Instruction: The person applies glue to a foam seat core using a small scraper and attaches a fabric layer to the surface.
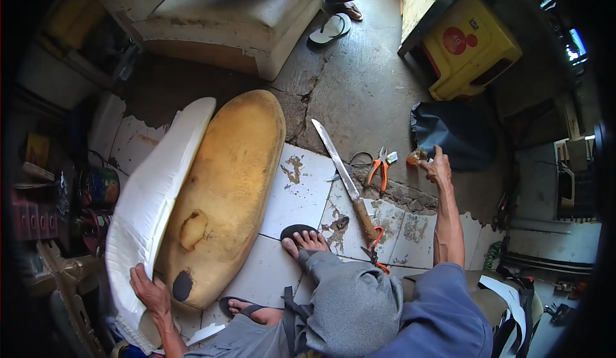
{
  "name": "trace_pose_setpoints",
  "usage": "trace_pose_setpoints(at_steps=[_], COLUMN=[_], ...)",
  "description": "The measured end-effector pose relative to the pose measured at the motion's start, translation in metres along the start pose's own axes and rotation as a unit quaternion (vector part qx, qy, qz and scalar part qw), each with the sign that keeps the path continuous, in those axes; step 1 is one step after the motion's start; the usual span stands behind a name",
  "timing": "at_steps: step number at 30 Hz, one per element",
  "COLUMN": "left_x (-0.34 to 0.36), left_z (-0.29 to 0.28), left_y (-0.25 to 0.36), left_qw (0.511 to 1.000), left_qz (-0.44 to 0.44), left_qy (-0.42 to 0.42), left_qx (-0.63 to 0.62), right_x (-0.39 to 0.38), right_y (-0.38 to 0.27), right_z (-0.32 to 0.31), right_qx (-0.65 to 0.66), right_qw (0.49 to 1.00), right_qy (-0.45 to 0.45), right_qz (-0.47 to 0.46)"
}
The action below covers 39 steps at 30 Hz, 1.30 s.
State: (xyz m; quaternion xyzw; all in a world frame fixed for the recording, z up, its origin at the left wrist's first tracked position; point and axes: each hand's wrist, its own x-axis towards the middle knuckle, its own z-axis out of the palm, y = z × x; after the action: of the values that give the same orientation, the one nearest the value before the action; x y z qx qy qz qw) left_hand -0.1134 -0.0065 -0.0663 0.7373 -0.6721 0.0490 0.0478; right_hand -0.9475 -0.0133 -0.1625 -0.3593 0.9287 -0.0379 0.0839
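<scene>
My left hand [153,289] is closed over the near edge of a white, quilted-looking padded cover [144,197], which stands tilted on its side at the left. Beside it lies a long, rounded tan foam seat pad [231,165] with a worn patch and a dark spot near its lower end. On the right, my right hand [438,167] reaches forward, thumb and index finger apart. Its thumb is right by a small amber-brown object [414,158] whose kind I cannot make out. Dark folded fabric [455,133] lies just beyond that hand.
Between my feet and the far floor lie a long knife [338,160] with a wooden handle, orange-handled pliers [380,169] and orange-handled scissors [377,252]. A pale upholstered seat [224,24] stands at the back. Under a table sits a yellow plastic stool [475,50]. A person's foot and a sandal [330,29] are far ahead.
</scene>
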Motion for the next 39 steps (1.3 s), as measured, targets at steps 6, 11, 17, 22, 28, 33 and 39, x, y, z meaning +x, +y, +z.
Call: trace_pose_setpoints(at_steps=[6, 11, 17, 22, 28, 33, 39], left_x=[0.001, -0.059, 0.009, 0.010, 0.026, 0.046, 0.047], left_z=[0.035, 0.085, -0.006, 0.005, 0.079, 0.126, 0.131], left_y=[-0.055, -0.116, 0.021, 0.048, 0.104, 0.187, 0.164], left_qw=[0.981, 0.964, 0.806, 0.742, 0.976, 0.949, 0.958], left_qz=[-0.044, -0.204, -0.133, -0.136, 0.079, -0.039, 0.261], left_qy=[-0.027, -0.156, 0.007, -0.016, -0.004, -0.211, -0.050], left_qx=[0.185, -0.072, -0.576, -0.656, -0.202, -0.232, -0.107], right_x=[0.028, 0.050, 0.005, -0.062, -0.145, -0.161, -0.180], right_y=[-0.008, -0.004, -0.013, -0.117, -0.229, -0.267, -0.285], right_z=[0.044, 0.063, 0.046, 0.051, 0.045, 0.066, 0.076], right_qx=[0.063, -0.047, 0.117, 0.419, 0.074, -0.016, 0.002], right_qw=[0.987, 0.998, 0.989, 0.864, 0.922, 0.911, 0.900], right_qy=[-0.133, -0.029, -0.024, -0.102, -0.125, -0.146, -0.144], right_qz=[0.070, 0.024, -0.089, -0.262, -0.360, -0.385, -0.411])
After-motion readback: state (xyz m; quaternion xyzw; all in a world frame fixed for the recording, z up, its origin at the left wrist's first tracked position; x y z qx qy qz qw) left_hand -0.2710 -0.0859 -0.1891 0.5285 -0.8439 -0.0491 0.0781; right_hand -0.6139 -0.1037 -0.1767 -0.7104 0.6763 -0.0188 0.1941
